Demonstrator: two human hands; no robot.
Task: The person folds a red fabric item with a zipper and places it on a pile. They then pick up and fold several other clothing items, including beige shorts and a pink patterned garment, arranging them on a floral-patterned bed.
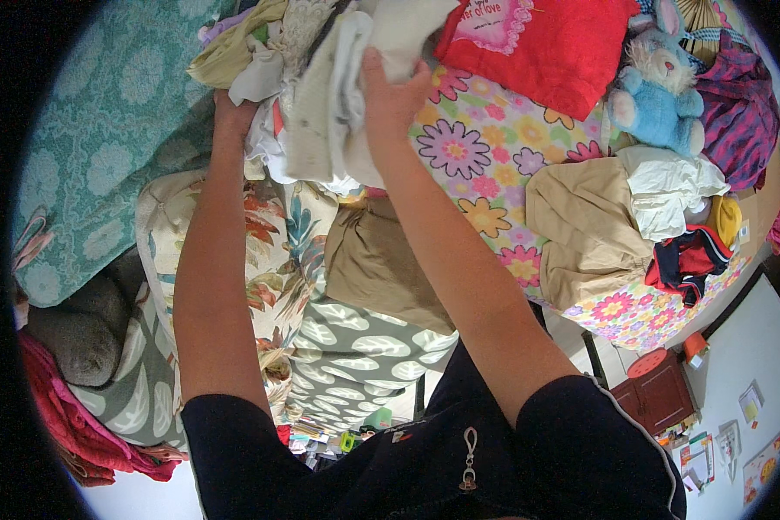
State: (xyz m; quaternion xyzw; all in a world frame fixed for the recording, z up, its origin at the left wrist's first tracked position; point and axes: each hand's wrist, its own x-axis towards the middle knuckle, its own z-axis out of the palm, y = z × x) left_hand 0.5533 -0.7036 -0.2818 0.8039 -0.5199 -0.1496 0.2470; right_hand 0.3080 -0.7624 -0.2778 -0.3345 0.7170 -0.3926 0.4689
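At the top centre, my right hand point(394, 100) is closed on the edge of a folded cream-white cloth point(321, 130), with the thumb and fingers on its upper side. It stands upright among a heap of mixed clothes. My left hand point(232, 113) reaches into the left side of this heap, its fingers hidden under a pale grey-white piece point(257, 80). Just above lies a yellow-green garment point(225, 65), with a white knitted lace piece point(302, 35) beside it. Below my hands, a brown folded cloth point(386, 260) rests on leaf-print fabric point(364, 338).
On flower-print bedding point(485, 165) to the right lie a red cloth point(546, 61), tan trousers point(581, 225), a white garment point(672, 191) and a purple plaid cloth point(737, 113). A blue plush rabbit point(659, 95) sits there. Teal patterned fabric point(95, 156) covers the left.
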